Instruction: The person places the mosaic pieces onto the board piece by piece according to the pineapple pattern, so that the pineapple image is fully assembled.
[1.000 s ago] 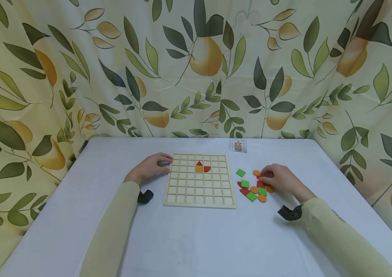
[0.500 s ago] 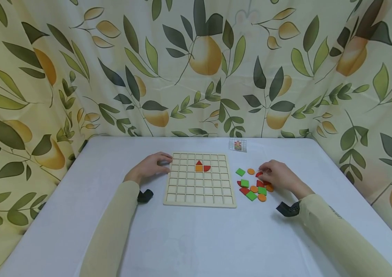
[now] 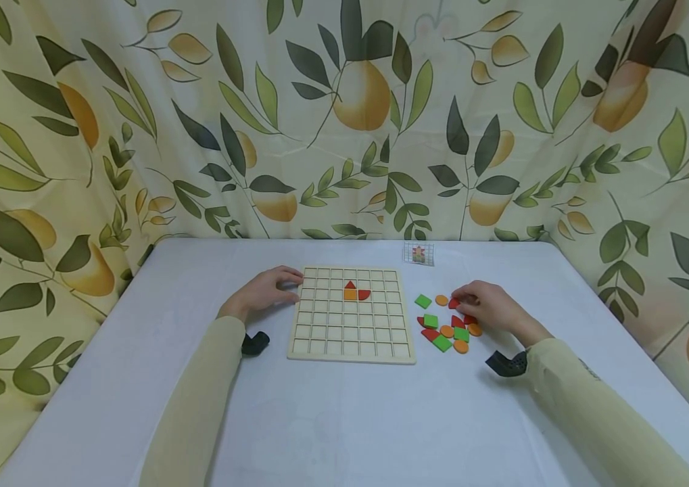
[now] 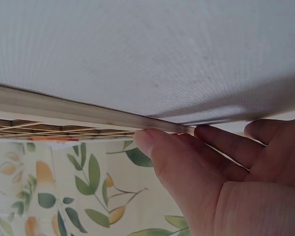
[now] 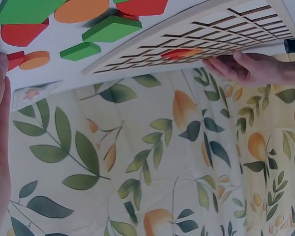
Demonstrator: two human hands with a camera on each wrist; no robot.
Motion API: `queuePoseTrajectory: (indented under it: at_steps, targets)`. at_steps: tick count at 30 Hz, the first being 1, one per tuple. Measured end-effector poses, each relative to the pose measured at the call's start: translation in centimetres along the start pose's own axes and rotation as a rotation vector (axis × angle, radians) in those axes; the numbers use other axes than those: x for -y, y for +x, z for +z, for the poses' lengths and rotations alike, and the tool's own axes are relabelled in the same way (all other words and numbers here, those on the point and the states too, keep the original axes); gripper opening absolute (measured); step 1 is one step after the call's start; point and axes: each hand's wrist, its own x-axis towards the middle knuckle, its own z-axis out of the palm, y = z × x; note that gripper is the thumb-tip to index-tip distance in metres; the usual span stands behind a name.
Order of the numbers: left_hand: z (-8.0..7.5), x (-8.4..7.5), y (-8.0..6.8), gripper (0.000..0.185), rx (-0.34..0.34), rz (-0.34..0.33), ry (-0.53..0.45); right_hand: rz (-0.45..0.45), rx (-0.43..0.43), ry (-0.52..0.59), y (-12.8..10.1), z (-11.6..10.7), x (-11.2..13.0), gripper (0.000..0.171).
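Observation:
A wooden grid board (image 3: 350, 325) lies in the middle of the white table (image 3: 332, 412). It holds a red triangle (image 3: 350, 285), an orange square (image 3: 350, 295) and a red quarter-round (image 3: 364, 295). My left hand (image 3: 293, 283) rests with straight fingers (image 4: 221, 142) against the board's left edge (image 4: 88, 116). Right of the board lie several loose green, orange and red pieces (image 3: 444, 333). My right hand (image 3: 457, 302) sits over their far side, fingertips curled on a red piece (image 3: 453, 304). An orange disc (image 3: 441, 299) and a green square (image 3: 422, 302) lie just left of it.
A small picture card (image 3: 418, 253) stands at the table's back edge. A leaf-and-pear curtain (image 3: 344, 122) closes in the back and both sides. The right wrist view shows the board (image 5: 196, 39) and green pieces (image 5: 110, 29) from low down.
My right hand has shifted slightly left and away over the pile, and the orange disc has slid left. The left hand and the board have not moved.

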Motion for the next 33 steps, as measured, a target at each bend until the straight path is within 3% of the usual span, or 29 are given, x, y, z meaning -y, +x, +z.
queuePoseTrajectory:
  at_steps: [10,19,25,33]
  targets:
    - [0.05,0.1,0.13,0.043,0.001,0.012,0.025,-0.017,-0.02,0.025,0.07,0.26,0.0,0.032]
    - [0.21,-0.04,0.08,0.041,-0.002,0.002,0.013,0.036,-0.017,-0.016,0.64,0.48,0.03,0.049]
    - [0.18,-0.04,0.03,0.041,0.002,0.011,0.005,0.049,-0.041,-0.045,0.84,0.7,0.29,0.034]
    - [0.08,-0.09,0.08,0.041,-0.003,0.01,0.023,0.108,-0.039,-0.085,0.81,0.66,0.81,0.038]
